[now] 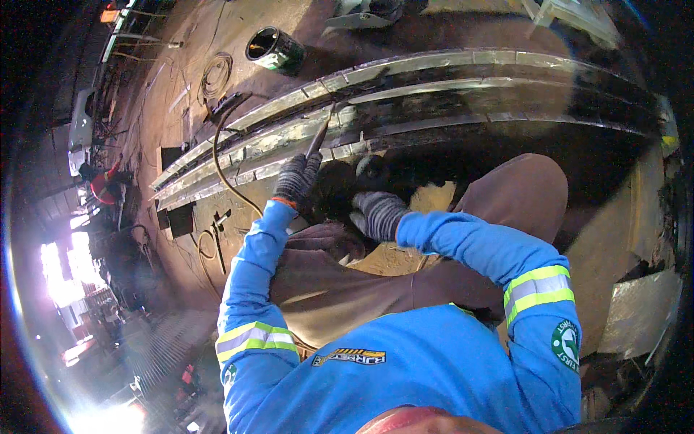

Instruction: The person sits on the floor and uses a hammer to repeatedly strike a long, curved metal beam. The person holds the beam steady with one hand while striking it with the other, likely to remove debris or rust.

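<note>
My left hand (295,178), in a grey striped knit glove with an orange cuff, is closed around a slim pointed tool (319,137). The tool's thin tip points away from me, over long metal beams (303,129) that curve across the view. My right hand (381,215), gloved alike, hangs over the shadowed ground between my legs with its fingers curled. Whatever those fingers may hold is hidden. Just beyond it shows a dark rounded object (371,172), too dim to name; whether the hand touches it I cannot tell.
Beyond the beams stands a dark metal can (276,49). A coiled cable (216,75) lies left of it, and a hose (219,163) crosses the beams near my left arm. A person in red (105,185) is far left. At lower right lies a metal plate (639,312).
</note>
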`<control>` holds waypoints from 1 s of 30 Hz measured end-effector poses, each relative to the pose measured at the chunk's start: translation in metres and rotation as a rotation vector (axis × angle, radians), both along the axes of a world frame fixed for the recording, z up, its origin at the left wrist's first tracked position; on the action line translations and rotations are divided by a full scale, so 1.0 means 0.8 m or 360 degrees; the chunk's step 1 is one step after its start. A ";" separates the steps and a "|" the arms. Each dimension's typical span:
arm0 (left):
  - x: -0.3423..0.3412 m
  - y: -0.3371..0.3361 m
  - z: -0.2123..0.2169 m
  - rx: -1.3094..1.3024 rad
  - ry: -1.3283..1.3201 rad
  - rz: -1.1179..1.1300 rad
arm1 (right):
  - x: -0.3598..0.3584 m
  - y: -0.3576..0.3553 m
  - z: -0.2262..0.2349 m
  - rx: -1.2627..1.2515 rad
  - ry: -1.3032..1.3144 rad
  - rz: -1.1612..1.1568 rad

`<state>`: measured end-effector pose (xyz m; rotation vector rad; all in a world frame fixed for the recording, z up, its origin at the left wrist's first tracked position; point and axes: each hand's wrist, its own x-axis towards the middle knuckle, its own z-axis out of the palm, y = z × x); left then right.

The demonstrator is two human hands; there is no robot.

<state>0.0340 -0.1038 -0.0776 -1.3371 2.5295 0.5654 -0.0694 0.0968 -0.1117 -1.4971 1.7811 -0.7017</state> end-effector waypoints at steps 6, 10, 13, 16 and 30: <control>0.001 0.122 -0.031 0.0366 0.1546 0.0501 | -0.029 -0.027 0.025 -0.0116 -0.1008 -0.0186; -0.003 0.162 -0.060 0.0352 0.1719 0.0617 | -0.051 -0.010 0.055 0.0090 -0.1488 -0.0201; -0.021 0.179 -0.060 0.0538 0.1790 0.0635 | -0.061 -0.010 0.057 0.0286 -0.1971 -0.0453; -0.021 0.210 -0.064 0.0651 0.1703 0.0598 | -0.054 -0.023 0.086 0.0175 -0.1205 -0.0338; -0.013 0.234 0.031 0.0444 0.0697 -0.0536 | -0.178 -0.081 0.060 0.0045 0.0658 0.0096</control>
